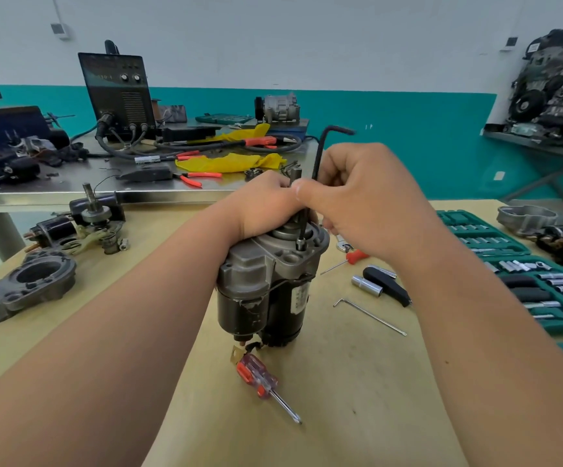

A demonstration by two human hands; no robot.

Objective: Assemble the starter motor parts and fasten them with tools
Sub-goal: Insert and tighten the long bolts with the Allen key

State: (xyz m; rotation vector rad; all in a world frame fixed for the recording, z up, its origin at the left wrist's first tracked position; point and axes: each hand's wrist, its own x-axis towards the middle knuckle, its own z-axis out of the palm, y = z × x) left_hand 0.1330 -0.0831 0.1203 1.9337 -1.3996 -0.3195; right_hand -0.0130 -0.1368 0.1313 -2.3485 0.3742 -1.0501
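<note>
A starter motor [266, 291] stands upright on the wooden table, black body below and grey cast housing on top. My left hand [263, 203] grips the top of the housing around the shaft. My right hand [357, 200] pinches a black L-shaped hex key [320, 146] that stands upright, its lower end set into a bolt [300, 244] on the housing's flange. The short arm of the key points right above my hand.
A red-handled screwdriver [259, 382] lies in front of the motor. A thin hex key [371, 316], a socket [367, 285] and a black handle [387, 286] lie to the right, beside a green socket set [509, 264]. Spare housing [27, 284] and solenoid parts [81, 227] sit left.
</note>
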